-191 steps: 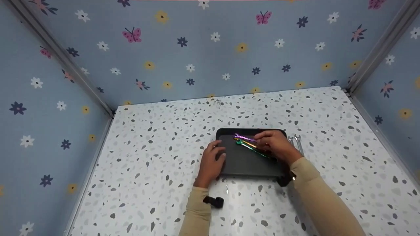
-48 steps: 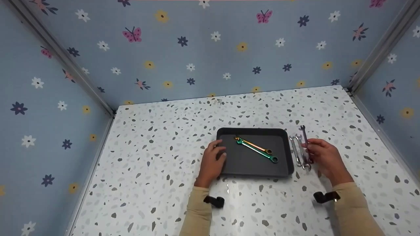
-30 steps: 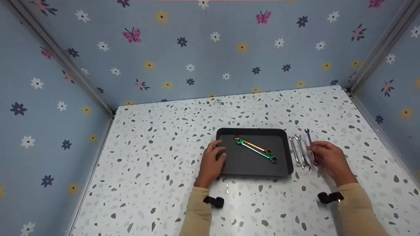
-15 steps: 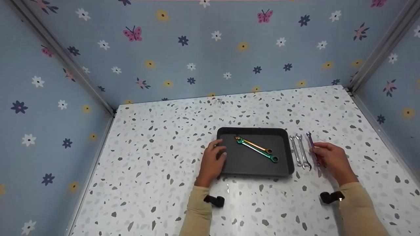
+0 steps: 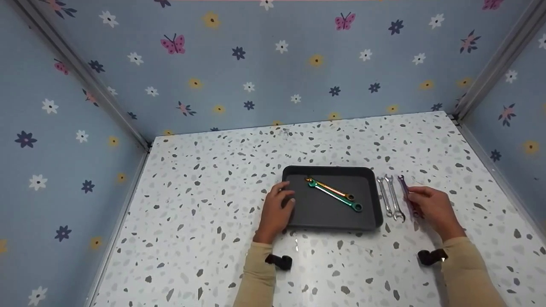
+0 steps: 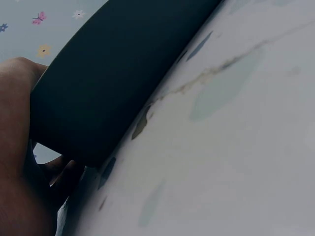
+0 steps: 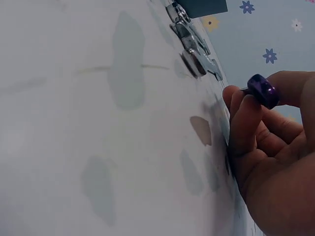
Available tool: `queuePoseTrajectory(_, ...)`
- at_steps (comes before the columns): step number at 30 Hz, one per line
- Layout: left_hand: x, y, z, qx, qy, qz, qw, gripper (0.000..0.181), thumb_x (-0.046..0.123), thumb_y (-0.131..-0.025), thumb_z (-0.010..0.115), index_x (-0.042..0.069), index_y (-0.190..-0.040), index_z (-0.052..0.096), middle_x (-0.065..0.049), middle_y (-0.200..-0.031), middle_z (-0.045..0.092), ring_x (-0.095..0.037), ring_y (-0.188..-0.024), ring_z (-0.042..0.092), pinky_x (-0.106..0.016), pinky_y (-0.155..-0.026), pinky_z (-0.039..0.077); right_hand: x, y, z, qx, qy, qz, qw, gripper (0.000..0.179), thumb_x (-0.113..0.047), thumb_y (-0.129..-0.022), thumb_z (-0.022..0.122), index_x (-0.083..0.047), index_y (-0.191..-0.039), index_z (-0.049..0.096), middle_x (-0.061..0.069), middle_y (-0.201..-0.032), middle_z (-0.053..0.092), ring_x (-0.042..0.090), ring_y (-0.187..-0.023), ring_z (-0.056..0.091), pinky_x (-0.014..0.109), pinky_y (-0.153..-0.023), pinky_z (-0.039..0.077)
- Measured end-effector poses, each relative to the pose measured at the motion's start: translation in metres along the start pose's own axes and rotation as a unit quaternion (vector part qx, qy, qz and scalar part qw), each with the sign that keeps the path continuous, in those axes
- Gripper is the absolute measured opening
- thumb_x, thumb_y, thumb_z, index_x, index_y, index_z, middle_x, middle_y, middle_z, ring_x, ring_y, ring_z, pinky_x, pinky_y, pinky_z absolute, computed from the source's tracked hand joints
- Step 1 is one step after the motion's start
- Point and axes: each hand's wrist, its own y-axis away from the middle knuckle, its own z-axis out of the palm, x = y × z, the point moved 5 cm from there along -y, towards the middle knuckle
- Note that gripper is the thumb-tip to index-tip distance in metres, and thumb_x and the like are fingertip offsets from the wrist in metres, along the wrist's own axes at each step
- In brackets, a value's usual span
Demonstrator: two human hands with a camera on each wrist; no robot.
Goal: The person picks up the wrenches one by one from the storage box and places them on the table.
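My right hand [image 5: 435, 211] pinches a purple combination wrench [image 5: 403, 183] between thumb and fingers, low over the speckled table to the right of two silver wrenches. The purple wrench's ring end [image 7: 263, 92] pokes out of the grip in the right wrist view. At the dark grey tray [image 5: 328, 221], my left hand [image 5: 273, 215] holds the left wall, thumb on the inner side. Inside the tray, a gold wrench [image 5: 330, 189] and a green wrench [image 5: 335, 197] lie side by side, slanting down to the right. Fingers partly hide the purple wrench's lower half.
Just right of the tray, a shorter silver wrench [image 5: 384, 197] and a longer silver wrench [image 5: 394, 199] lie nearly parallel on the table [image 5: 204, 204]. Flower-patterned panels [image 5: 256, 64] rise at the back and both sides.
The purple wrench has come out of the tray to the right of the silver wrenches, held by my right hand. Lately it has shifted slightly right and nearer. My left hand has stayed put.
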Motion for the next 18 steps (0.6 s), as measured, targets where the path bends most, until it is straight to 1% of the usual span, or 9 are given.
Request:
queuePoseTrajectory(5, 0.001, 0.0015, -0.0004, 0.002, 0.005, 0.006, 1.0, 0.026, 0.017, -0.098, 0.062, 0.005, -0.12, 0.071, 0.004, -0.148, 0.048, -0.022, -0.14, 0.039, -0.042, -0.114, 0.032, -0.0001, -0.0002, -0.0002, 0.005, 0.011, -0.02, 0.9997, 0.045, -0.025, -0.098, 0.065, 0.002, -0.134, 0.061, 0.006, -0.105, 0.072, 0.011, -0.08, 0.064, 0.027, -0.065, 0.054)
queuePoseTrajectory(12, 0.0021, 0.0012, -0.0011, 0.011, 0.008, 0.017, 0.9997, 0.025, 0.015, -0.097, 0.063, 0.004, -0.118, 0.071, 0.002, -0.147, 0.049, -0.023, -0.139, 0.041, -0.043, -0.114, 0.032, -0.003, 0.0011, 0.0028, 0.009, 0.043, -0.023, 0.9988, 0.042, -0.023, -0.098, 0.065, -0.001, -0.133, 0.062, 0.016, -0.113, 0.067, 0.014, -0.079, 0.063, 0.028, -0.065, 0.055)
queuePoseTrajectory(14, 0.0019, 0.001, -0.0009, 0.011, 0.009, 0.018, 0.9997, 0.025, 0.015, -0.097, 0.063, 0.004, -0.118, 0.071, 0.001, -0.147, 0.049, -0.023, -0.139, 0.041, -0.042, -0.114, 0.033, -0.0042, 0.0014, 0.0031, 0.014, 0.06, -0.028, 0.9977, 0.041, -0.022, -0.098, 0.065, -0.002, -0.133, 0.063, 0.018, -0.115, 0.067, 0.015, -0.08, 0.063, 0.028, -0.065, 0.055)
queuePoseTrajectory(18, 0.0015, -0.0001, -0.0004, 0.011, 0.007, 0.02, 0.9997, 0.025, 0.014, -0.097, 0.063, 0.004, -0.118, 0.071, 0.001, -0.147, 0.05, -0.024, -0.139, 0.041, -0.044, -0.114, 0.033, -0.007, 0.0016, 0.0033, 0.028, 0.107, -0.049, 0.9926, 0.037, -0.022, -0.097, 0.065, -0.003, -0.128, 0.067, 0.019, -0.118, 0.067, 0.018, -0.089, 0.062, 0.023, -0.07, 0.051)
